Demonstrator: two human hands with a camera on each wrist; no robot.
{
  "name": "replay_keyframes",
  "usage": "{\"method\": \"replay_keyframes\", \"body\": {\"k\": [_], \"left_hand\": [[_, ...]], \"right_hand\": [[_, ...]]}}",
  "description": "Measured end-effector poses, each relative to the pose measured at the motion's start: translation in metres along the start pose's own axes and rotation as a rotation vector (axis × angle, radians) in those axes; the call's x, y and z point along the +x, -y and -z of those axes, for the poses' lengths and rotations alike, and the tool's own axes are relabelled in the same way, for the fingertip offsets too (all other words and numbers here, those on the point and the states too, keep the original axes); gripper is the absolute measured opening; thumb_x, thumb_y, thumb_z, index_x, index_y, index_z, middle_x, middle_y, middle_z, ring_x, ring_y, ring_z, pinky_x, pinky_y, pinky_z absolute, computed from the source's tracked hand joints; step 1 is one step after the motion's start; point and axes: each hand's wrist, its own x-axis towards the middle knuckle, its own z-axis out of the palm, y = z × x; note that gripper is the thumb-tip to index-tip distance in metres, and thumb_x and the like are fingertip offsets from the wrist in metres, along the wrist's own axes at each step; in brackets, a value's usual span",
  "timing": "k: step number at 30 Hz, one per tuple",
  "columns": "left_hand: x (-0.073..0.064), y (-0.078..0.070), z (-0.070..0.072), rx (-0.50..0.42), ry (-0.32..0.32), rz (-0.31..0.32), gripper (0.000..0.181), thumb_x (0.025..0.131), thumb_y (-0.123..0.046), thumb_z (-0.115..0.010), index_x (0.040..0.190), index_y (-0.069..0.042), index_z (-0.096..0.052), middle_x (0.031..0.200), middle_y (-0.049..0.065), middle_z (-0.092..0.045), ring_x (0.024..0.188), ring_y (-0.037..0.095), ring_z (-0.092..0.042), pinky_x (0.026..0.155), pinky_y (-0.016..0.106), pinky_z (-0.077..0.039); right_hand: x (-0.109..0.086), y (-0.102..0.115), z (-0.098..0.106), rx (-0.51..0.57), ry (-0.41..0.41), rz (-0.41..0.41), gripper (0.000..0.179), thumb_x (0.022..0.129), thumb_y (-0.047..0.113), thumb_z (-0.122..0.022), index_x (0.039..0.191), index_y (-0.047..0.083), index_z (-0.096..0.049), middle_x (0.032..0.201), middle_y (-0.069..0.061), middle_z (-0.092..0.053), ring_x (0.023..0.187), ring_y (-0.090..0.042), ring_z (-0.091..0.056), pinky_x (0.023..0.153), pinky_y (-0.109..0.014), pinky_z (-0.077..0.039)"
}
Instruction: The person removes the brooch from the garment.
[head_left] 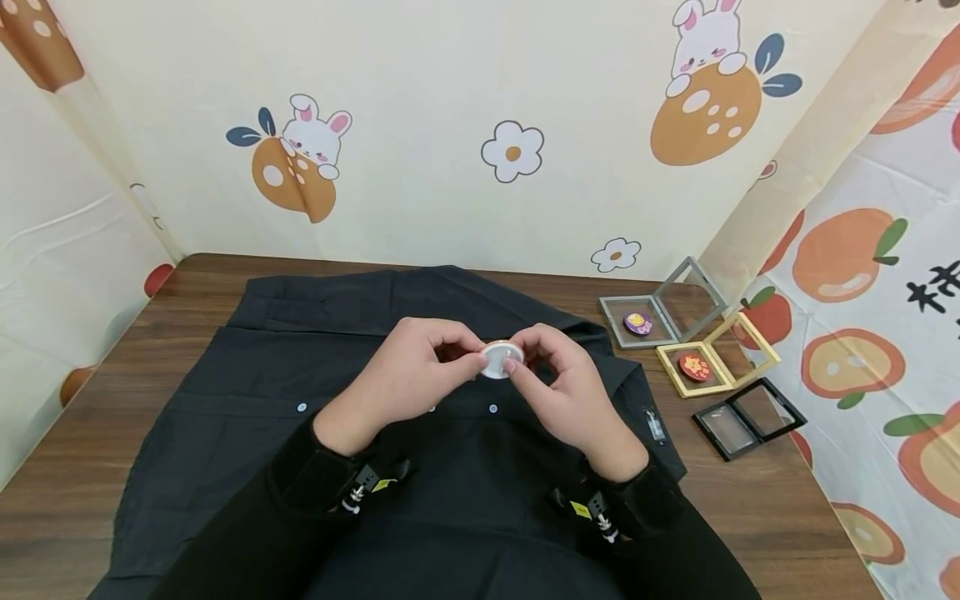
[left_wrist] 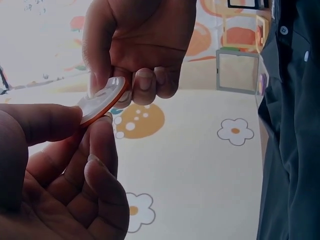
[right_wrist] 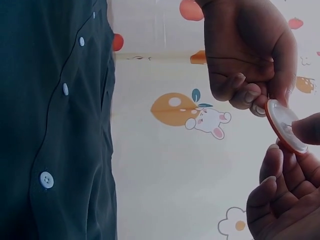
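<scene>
A round pin badge [head_left: 498,359] with a white back and an orange rim is held above a dark garment [head_left: 247,367]. My left hand [head_left: 416,371] pinches its left edge between thumb and fingers. At the opposite edge my right hand [head_left: 562,392] pinches it too, with the right thumb lying over the white back. In the right wrist view, a thin pin shows on the back of the badge [right_wrist: 280,120] beside that thumb. The badge's front faces away and is mostly hidden. The garment, with small white buttons [right_wrist: 46,180], lies spread under both hands.
At the right stand several opened square cases: a grey one [head_left: 611,312] with a purple-and-yellow badge, a yellow one [head_left: 675,383] with a red badge, and a black one [head_left: 712,433]. They sit on the wooden table [head_left: 795,517]. A patterned cloth wall [head_left: 420,208] rises behind.
</scene>
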Motion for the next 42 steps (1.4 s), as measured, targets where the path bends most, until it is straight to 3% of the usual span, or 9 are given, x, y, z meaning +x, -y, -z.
{"method": "replay_keyframes", "body": {"k": [11, 21, 24, 31, 38, 42], "left_hand": [[0.000, -0.001, -0.001, 0.034, -0.009, 0.004, 0.007, 0.096, -0.011, -0.073, 0.099, -0.017, -0.077, 0.085, -0.008, -0.070, 0.072, 0.014, -0.062, 0.064, 0.033, -0.053], [-0.003, -0.003, -0.001, 0.052, -0.040, -0.091, 0.008, 0.094, -0.011, -0.076, 0.090, -0.018, -0.078, 0.085, -0.008, -0.067, 0.070, 0.012, -0.058, 0.062, 0.031, -0.052], [-0.004, -0.004, 0.000, 0.066, -0.041, -0.158, 0.008, 0.093, -0.009, -0.078, 0.091, -0.017, -0.079, 0.087, -0.010, -0.067, 0.073, 0.010, -0.058, 0.065, 0.030, -0.053], [-0.005, -0.010, 0.001, 0.115, -0.018, -0.333, 0.010, 0.090, -0.006, -0.080, 0.094, -0.015, -0.080, 0.091, -0.009, -0.068, 0.078, 0.005, -0.059, 0.069, 0.029, -0.055], [-0.007, -0.013, -0.004, 0.149, 0.024, -0.423, 0.013, 0.088, -0.003, -0.082, 0.094, -0.013, -0.080, 0.089, -0.009, -0.068, 0.078, 0.007, -0.059, 0.068, 0.023, -0.051], [-0.008, -0.015, -0.006, 0.164, 0.056, -0.450, 0.013, 0.088, -0.002, -0.081, 0.092, -0.014, -0.081, 0.089, -0.010, -0.068, 0.078, 0.007, -0.059, 0.068, 0.021, -0.050]], "right_hand": [[-0.001, -0.003, -0.002, 0.000, -0.004, -0.017, 0.011, 0.098, 0.001, -0.067, 0.107, 0.007, -0.067, 0.093, -0.003, -0.063, 0.076, -0.019, -0.057, 0.064, -0.029, -0.048], [-0.003, 0.004, 0.001, -0.049, 0.051, -0.054, 0.011, 0.100, 0.007, -0.067, 0.111, 0.010, -0.068, 0.092, 0.002, -0.064, 0.077, -0.018, -0.057, 0.066, -0.031, -0.048], [-0.004, 0.006, 0.005, -0.014, 0.101, -0.063, 0.013, 0.105, 0.010, -0.060, 0.114, 0.008, -0.069, 0.093, -0.001, -0.065, 0.080, -0.020, -0.059, 0.068, -0.032, -0.049], [-0.002, 0.005, 0.022, 0.154, 0.278, -0.030, 0.036, 0.113, 0.011, -0.035, 0.119, -0.004, -0.067, 0.098, -0.015, -0.067, 0.084, -0.026, -0.062, 0.076, -0.036, -0.052], [0.003, 0.006, 0.038, 0.249, 0.509, -0.072, 0.033, 0.113, 0.015, -0.039, 0.123, -0.001, -0.066, 0.097, -0.007, -0.068, 0.083, -0.024, -0.061, 0.073, -0.035, -0.052], [0.006, 0.005, 0.042, 0.329, 0.613, -0.113, 0.028, 0.111, 0.013, -0.047, 0.124, -0.004, -0.065, 0.097, -0.012, -0.066, 0.082, -0.025, -0.060, 0.074, -0.033, -0.053]]}}
